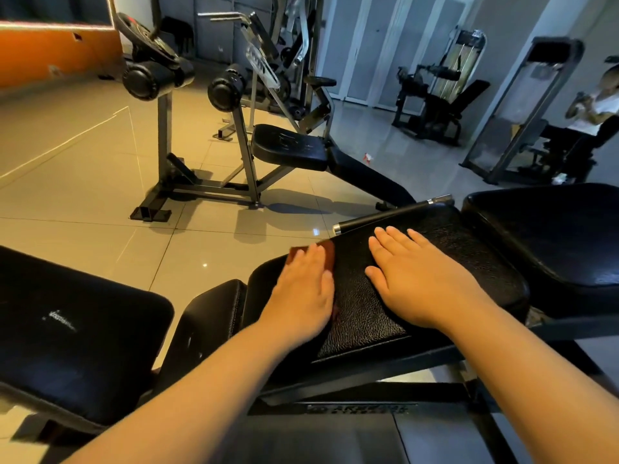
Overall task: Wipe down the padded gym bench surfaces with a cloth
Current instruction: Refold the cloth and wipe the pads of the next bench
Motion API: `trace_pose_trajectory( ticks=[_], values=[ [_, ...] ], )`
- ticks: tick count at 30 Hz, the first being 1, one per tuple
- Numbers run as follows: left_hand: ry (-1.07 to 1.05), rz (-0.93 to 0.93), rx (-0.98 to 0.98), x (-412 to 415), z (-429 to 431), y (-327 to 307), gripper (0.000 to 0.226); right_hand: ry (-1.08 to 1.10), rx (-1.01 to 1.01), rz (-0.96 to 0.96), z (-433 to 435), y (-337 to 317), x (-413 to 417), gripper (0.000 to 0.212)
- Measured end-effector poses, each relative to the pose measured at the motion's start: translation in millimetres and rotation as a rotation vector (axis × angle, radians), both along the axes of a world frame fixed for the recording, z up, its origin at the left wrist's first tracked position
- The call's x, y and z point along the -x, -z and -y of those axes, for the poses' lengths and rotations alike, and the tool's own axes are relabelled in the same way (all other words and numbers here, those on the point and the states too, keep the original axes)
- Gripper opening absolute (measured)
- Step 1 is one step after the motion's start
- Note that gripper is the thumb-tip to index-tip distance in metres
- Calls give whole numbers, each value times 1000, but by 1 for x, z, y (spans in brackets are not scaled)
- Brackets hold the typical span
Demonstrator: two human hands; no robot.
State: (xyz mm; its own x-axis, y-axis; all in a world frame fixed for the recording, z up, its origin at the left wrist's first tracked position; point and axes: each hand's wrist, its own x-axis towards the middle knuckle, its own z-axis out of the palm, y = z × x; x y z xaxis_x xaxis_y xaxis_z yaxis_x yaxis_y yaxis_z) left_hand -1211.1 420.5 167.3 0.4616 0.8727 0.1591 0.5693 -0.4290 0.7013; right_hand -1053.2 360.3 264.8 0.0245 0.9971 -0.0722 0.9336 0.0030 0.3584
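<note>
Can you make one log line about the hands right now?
left hand: pressing cloth flat | right hand: flat on bench pad | cloth: at pad's left edge

Place: a gym, set out with rows of training machines.
Landmark: a black, grain-textured bench pad (485,252) on a dark steel frame.
Beside it: further black cushions, a left pad (67,329) and a right pad (552,229).
Beyond it, to the left: a roller-pad machine (157,78) carrying a weight plate (147,38), and a sloping bench (288,147).
Beyond it, to the right: a cable machine (442,85) and a tall stack frame (522,105), with a person (596,108) seated nearby.
Beneath it: glossy beige floor tiles (83,182).
</note>
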Motion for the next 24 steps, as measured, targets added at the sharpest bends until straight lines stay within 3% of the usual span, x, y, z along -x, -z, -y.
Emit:
trace_pose_trajectory(
  ticks=[3, 6, 9, 13, 20, 24],
  values=[
    [-74, -27, -35, -19, 9, -13, 56, -32, -3, 4, 1, 4, 3, 61],
    [84, 60, -134, -12, 50, -14, 54, -42, 14, -6, 4, 4, 5, 61],
    [125, 99, -86, 11, 36, 2, 53, -55, 8, -5, 3, 6, 7, 61],
    [-27, 14, 32, 1, -16, 6, 54, -53, 8, 4, 0, 9, 10, 61],
    [74, 66, -92, 26, 47, 14, 55, -59, 8, 3, -6, 12, 11, 62],
    [49, 11, -20, 20, 9, 20, 55, -51, 8, 26, -10, 15, 15, 62]
  ],
)
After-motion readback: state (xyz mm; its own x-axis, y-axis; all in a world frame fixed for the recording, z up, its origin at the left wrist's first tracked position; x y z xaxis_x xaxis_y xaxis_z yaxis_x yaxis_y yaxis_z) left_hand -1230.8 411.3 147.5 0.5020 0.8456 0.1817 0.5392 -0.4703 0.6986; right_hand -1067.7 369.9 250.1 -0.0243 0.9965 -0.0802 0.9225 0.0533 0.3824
